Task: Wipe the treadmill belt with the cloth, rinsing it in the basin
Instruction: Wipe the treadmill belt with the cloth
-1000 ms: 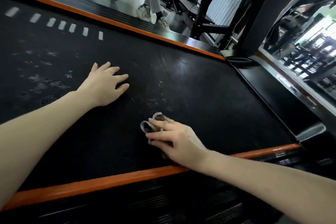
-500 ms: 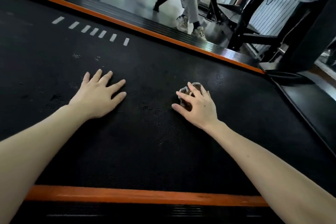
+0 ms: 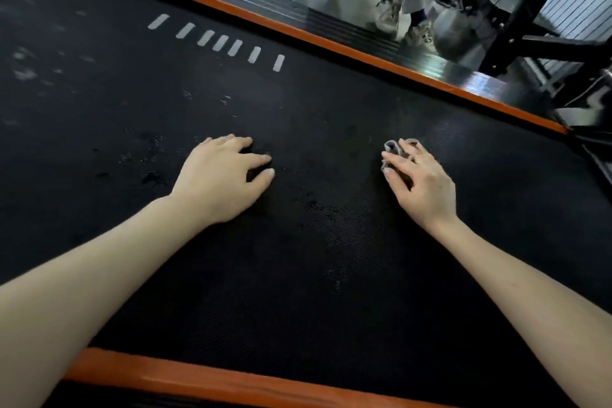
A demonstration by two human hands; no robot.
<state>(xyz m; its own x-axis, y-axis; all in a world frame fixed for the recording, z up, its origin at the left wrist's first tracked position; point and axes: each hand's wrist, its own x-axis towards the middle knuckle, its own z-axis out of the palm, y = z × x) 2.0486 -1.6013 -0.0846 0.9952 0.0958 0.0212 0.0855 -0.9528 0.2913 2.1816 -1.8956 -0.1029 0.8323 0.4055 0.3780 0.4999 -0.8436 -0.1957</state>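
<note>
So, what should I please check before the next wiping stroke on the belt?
1. Grip: right hand holds cloth pressed on treadmill belt: ok.
2. Brace: left hand flat on belt, apart from cloth: ok.
3. Belt clean: not ok, pale marks at far left.
4. Basin within reach: cannot tell, not in view.
5. Cloth clean enough: cannot tell, mostly hidden.

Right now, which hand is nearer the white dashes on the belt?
Left. The left hand rests straight in front of the white dashes; the right hand, holding the cloth, sits farther off to their right.
</note>
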